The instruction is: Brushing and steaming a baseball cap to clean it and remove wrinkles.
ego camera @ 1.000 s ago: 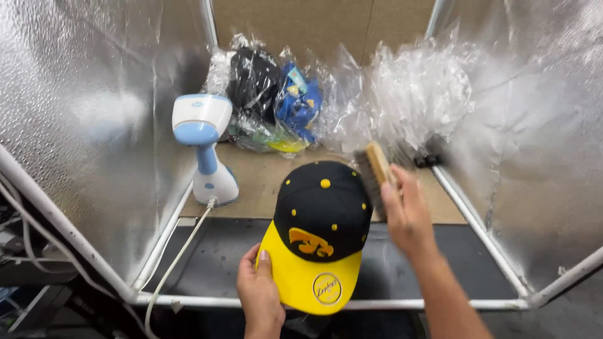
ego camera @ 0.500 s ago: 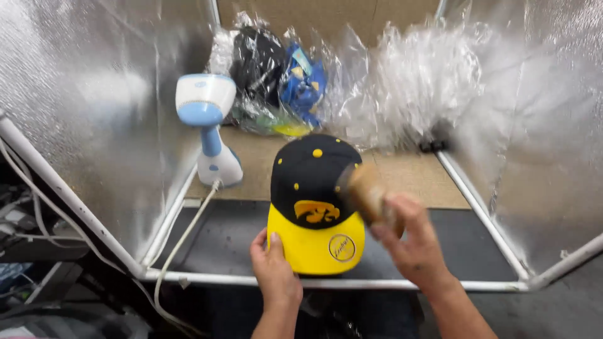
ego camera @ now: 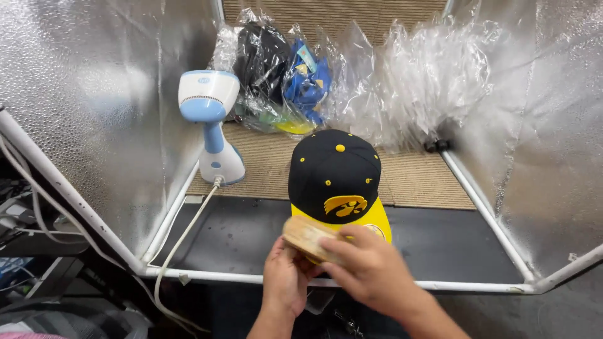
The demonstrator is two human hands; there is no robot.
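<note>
Here, the right hand (ego camera: 370,270) is curled shut around a wooden brush (ego camera: 308,237), a smooth, pale, rounded block of wood. The brush sits right over the front edge of the cap's yellow brim (ego camera: 375,216), touching it or nearly so. The cap (ego camera: 335,172) lies just beyond the hands, with its brim pointing back toward the person and its round black top pointing away. So the long line of the cap runs from near to far. The left hand (ego camera: 286,282) is tucked under the near edge of the brim, fingers bent up as if it holds the brim from below, though how tight I cannot tell. Both hands are close to the cap, but the right one with the brush is on top. The cap looks like soft cloth, black with small yellow dots and a yellow bird picture on the front. It rests on a dark flat tabletop (ego camera: 239,232) next to a tan woven mat (ego camera: 414,179). To the left stands a white and blue steamer (ego camera: 210,122) with a cord. Crinkly clear plastic bags (ego camera: 414,81) are piled at the back, and shiny silver walls (ego camera: 94,100) stand all around.
</note>
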